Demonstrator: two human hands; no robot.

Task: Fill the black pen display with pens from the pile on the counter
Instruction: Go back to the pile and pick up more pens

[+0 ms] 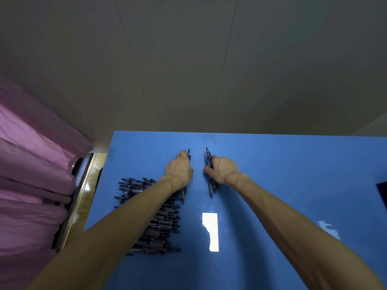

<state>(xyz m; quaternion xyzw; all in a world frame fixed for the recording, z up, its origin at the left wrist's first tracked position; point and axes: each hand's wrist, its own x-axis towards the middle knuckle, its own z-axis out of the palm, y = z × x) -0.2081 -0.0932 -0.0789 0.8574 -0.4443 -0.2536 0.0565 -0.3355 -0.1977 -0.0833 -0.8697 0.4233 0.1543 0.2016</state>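
A pile of dark pens [159, 218] lies on the left part of the blue counter [261, 164], partly hidden under my left forearm. My left hand [179, 170] is closed around a small bunch of pens [184, 194], their tips poking out above and below the fist. My right hand [223, 169] grips another bunch of pens [211, 190] the same way. Both bunches stand roughly parallel, a short gap apart, near the middle of the counter. A dark object [382, 193] shows at the right edge; I cannot tell whether it is the black pen display.
A pink cloth or plastic sheet [31, 174] hangs at the left, beyond the counter's left edge. A grey wall stands behind the counter's far edge. A bright light reflection [210, 231] glares on the counter between my forearms.
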